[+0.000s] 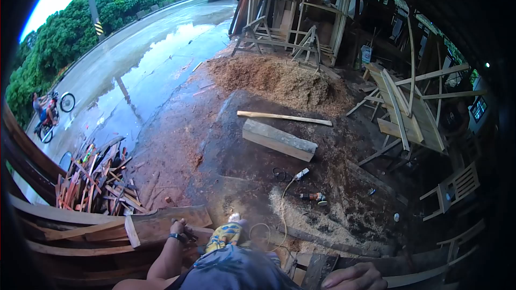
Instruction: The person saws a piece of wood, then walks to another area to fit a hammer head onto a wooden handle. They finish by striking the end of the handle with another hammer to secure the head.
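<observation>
left hand [181, 229]: forward, by plank [154, 229] | right hand [355, 277]: low, half-curled

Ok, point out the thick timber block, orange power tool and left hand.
Thick timber block [276, 140]: head view, middle of its long side.
Orange power tool [309, 196]: head view, its body.
Left hand [180, 228]: head view, middle of the hand.

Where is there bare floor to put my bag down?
The widest open patch is the lightly littered ground between the scrap-wood pile and the thick timber block. A narrower, sawdust-dusted strip separates that block from the slanted boards at right. It is crowded around the power tool and yellow cord, and planks crowd the left hand.
</observation>
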A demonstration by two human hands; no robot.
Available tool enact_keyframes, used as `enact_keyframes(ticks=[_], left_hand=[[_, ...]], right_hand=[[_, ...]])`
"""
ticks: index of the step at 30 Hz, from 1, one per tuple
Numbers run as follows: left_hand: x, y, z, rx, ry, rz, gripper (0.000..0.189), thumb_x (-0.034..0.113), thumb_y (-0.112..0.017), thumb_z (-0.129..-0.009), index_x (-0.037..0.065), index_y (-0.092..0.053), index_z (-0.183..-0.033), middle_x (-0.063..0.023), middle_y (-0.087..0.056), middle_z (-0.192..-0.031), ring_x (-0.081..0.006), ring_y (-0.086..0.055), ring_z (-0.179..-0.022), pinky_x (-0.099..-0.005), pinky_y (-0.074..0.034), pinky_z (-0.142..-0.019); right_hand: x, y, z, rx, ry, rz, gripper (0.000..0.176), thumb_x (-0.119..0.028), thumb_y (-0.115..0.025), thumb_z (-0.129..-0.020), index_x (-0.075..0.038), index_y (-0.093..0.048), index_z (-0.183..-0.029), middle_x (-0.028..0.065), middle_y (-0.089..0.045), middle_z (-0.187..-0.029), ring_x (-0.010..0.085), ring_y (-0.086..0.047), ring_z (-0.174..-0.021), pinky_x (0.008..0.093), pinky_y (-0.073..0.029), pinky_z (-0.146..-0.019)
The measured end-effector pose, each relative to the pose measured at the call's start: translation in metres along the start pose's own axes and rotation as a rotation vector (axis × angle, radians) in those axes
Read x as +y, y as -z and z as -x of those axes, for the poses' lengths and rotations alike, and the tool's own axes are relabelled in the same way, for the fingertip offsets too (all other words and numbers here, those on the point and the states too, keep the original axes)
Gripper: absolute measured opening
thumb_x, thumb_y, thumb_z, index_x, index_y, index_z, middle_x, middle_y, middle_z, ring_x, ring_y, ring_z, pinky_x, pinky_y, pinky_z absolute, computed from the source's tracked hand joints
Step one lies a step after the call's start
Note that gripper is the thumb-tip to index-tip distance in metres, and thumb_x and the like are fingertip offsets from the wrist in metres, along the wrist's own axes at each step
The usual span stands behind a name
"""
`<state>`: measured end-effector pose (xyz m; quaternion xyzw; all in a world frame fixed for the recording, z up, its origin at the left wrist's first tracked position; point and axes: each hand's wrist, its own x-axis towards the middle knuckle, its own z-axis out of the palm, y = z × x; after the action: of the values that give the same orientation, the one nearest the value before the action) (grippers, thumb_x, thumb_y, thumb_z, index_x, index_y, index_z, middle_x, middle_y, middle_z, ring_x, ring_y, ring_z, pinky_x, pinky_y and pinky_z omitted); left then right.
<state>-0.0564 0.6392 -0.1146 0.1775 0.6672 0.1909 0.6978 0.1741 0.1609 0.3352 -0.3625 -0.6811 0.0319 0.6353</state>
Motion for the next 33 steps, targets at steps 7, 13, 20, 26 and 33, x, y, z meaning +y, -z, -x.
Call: enact_keyframes(ticks=[7,13,20,26,33], left_hand=[[0.001,-0.017,-0.037,0.045,-0.058,-0.038,0.019,0.023,-0.063,-0.103,0.005,-0.057,-0.105,-0.0079,-0.055,-0.066,-0.0261,-0.055,-0.052,-0.0424,-0.048,-0.050],[0.027,-0.062,-0.074,0.044,-0.035,-0.119,0.024,0.021,-0.069,-0.099,0.000,-0.060,-0.106,-0.0114,-0.056,-0.073,-0.0275,-0.059,-0.058,-0.0406,-0.049,-0.049],[0.068,-0.167,-0.113,0.051,-0.065,-0.399,0.021,0.024,-0.071,-0.098,0.006,-0.060,-0.103,-0.0091,-0.055,-0.076,-0.0259,-0.058,-0.059,-0.0433,-0.055,-0.053],[0.110,-0.250,-0.121,-0.126,-0.326,-0.712,0.030,0.025,-0.069,-0.100,-0.003,-0.064,-0.107,-0.0177,-0.070,-0.089,-0.0292,-0.072,-0.064,-0.0429,-0.058,-0.051],[0.137,-0.313,-0.158,-0.327,-0.877,-1.599,0.038,0.031,-0.071,-0.097,-0.002,-0.064,-0.113,-0.0203,-0.072,-0.090,-0.0337,-0.075,-0.073,-0.0458,-0.061,-0.060]], right_hand=[[0.053,0.005,-0.066,-0.249,-0.122,0.258,0.014,-0.018,-0.071,-0.093,-0.007,-0.074,-0.101,0.0112,-0.078,-0.094,0.0318,-0.076,-0.083,0.0448,-0.063,-0.080],[0.127,0.013,-0.100,-0.291,-0.059,0.211,0.019,-0.019,-0.073,-0.091,-0.008,-0.073,-0.106,0.0111,-0.077,-0.096,0.0307,-0.076,-0.083,0.0442,-0.063,-0.079],[0.224,0.033,-0.162,-0.324,-0.068,0.245,0.026,-0.020,-0.077,-0.089,-0.009,-0.072,-0.112,0.0110,-0.076,-0.097,0.0295,-0.075,-0.083,0.0435,-0.062,-0.078],[0.295,0.044,-0.200,-0.309,-0.014,0.254,0.033,-0.021,-0.079,-0.087,-0.010,-0.071,-0.117,0.0109,-0.075,-0.099,0.0284,-0.075,-0.084,0.0430,-0.062,-0.077],[0.346,0.047,-0.217,-0.291,-0.017,0.327,0.042,-0.022,-0.082,-0.085,-0.011,-0.070,-0.123,0.0108,-0.075,-0.100,0.0271,-0.075,-0.084,0.0423,-0.061,-0.076]])
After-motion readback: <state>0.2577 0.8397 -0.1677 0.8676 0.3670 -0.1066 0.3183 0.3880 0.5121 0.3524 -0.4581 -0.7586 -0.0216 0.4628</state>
